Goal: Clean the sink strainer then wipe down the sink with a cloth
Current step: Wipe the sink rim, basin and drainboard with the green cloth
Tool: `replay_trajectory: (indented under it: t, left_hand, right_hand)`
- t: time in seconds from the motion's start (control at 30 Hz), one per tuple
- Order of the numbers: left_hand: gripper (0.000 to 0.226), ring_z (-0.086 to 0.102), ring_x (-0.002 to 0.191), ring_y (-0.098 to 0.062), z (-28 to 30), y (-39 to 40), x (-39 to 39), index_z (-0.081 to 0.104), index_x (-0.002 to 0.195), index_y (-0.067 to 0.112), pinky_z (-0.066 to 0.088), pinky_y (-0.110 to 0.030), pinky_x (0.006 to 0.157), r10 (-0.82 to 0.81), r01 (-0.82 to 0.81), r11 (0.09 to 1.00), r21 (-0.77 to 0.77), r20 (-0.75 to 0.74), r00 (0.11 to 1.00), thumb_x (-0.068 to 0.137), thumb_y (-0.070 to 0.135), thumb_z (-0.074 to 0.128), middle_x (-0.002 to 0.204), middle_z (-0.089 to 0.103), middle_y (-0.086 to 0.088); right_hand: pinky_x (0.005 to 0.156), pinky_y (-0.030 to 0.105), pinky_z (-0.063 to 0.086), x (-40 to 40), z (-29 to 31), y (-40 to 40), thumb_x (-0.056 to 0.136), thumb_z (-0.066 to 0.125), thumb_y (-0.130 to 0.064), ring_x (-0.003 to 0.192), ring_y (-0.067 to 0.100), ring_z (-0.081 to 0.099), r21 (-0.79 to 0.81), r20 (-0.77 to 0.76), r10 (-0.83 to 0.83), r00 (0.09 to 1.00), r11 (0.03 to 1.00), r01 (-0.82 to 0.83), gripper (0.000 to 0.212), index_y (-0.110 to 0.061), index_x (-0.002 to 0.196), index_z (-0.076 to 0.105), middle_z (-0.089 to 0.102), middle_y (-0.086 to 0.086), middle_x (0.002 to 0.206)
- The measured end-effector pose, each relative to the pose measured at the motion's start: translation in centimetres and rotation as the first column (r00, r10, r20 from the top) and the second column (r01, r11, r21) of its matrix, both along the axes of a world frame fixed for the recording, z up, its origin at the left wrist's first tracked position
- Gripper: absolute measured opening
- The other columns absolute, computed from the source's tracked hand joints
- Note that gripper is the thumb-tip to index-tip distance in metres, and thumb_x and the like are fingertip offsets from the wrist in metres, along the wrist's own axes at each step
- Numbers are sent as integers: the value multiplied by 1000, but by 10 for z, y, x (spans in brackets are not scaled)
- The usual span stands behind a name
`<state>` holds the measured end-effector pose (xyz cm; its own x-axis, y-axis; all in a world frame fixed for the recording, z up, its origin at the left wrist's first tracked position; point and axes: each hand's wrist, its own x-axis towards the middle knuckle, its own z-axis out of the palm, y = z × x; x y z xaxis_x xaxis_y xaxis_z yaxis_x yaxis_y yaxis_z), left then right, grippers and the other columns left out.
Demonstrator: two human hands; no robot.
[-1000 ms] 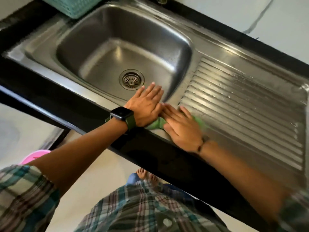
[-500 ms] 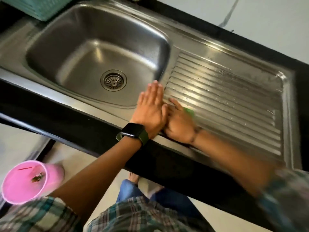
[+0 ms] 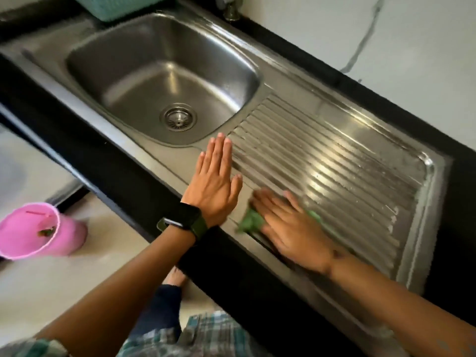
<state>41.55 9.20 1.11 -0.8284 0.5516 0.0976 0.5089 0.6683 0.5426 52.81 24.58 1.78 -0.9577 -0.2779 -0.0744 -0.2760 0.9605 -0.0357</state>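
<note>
A steel sink has a deep bowl with the round strainer seated in its drain. To its right lies the ribbed drainboard, wet in spots. My right hand lies flat with straight fingers on a green cloth, pressing it against the drainboard's front edge; most of the cloth is hidden under the palm. My left hand, with a dark watch on its wrist, rests flat on the steel rim between bowl and drainboard, fingers straight and together.
A black counter frames the sink. A teal basket stands at the back left and a tap base behind the bowl. A pink bucket sits on the floor at the left. A white wall rises behind.
My right hand has slid the cloth rightward along the drainboard's front edge, away from my left hand. The two hands, touching before, are now apart. The view has shifted.
</note>
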Motion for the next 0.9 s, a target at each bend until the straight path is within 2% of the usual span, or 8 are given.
replay_trajectory:
  t: [0.1,0.23,0.37,0.43,0.53,0.67,0.73,0.9]
  left_hand:
    - [87,-16,143,-26,8,14,1,-12,140,6,-13,-34,116,81,-133,942,308,175,981,80,64,12,153,-12,-17]
    - [68,-15,140,-12,9,-8,-4,-4,144,12,-13,-25,113,85,-85,995,60,4,996,88,41,20,156,-6,-8]
    - [70,-13,140,-10,2,0,19,-3,145,14,-11,-29,114,-12,12,991,-133,-1,1000,87,51,10,156,-4,-6]
    - [72,-14,140,-9,-4,7,32,-4,145,16,-12,-29,113,-22,15,978,-206,-36,999,86,56,5,156,-5,-4]
    - [72,-12,142,-11,-3,9,31,-7,145,17,-10,-29,114,55,-53,980,-189,10,998,86,56,6,156,-6,-3]
    - [73,-6,144,-23,5,9,22,1,146,9,-4,-34,117,152,-148,984,-103,29,988,85,49,13,156,1,-11]
    - [73,-6,144,-27,9,6,19,7,146,7,-4,-37,118,254,-252,967,-46,39,966,85,46,13,156,4,-13]
    - [71,-2,145,-23,9,4,28,10,146,11,-4,-36,116,145,-140,985,-99,47,988,86,49,13,156,8,-11]
  right_hand:
    - [107,26,36,-117,2,-50,88,31,-32,127,6,47,21,-40,-145,989,989,145,48,-14,127,54,56,4,134]
    - [114,38,16,-132,2,-61,96,33,-23,137,24,28,81,57,0,998,997,-4,43,-9,137,35,33,13,148]
    - [107,39,31,23,3,6,90,31,-34,133,17,42,-29,-43,-57,997,998,55,51,-13,134,46,46,3,142]
    - [107,41,27,63,3,25,91,28,-39,131,18,43,-38,-17,-83,996,996,82,53,-12,134,46,48,3,140]
    - [111,45,30,28,3,14,90,29,-35,135,20,37,-56,-23,-48,999,997,46,53,-14,138,40,42,3,145]
    - [117,44,4,-93,-9,-34,97,31,-28,145,18,4,27,-8,2,1000,1000,-2,54,-19,147,12,8,0,158]
    - [117,45,1,-132,-13,-55,99,26,-30,145,18,1,106,56,-2,998,994,-4,54,-17,147,5,3,2,158]
    - [115,41,1,-7,-4,-1,94,31,-34,143,12,15,-153,64,-83,995,984,92,52,-20,144,24,22,-4,154]
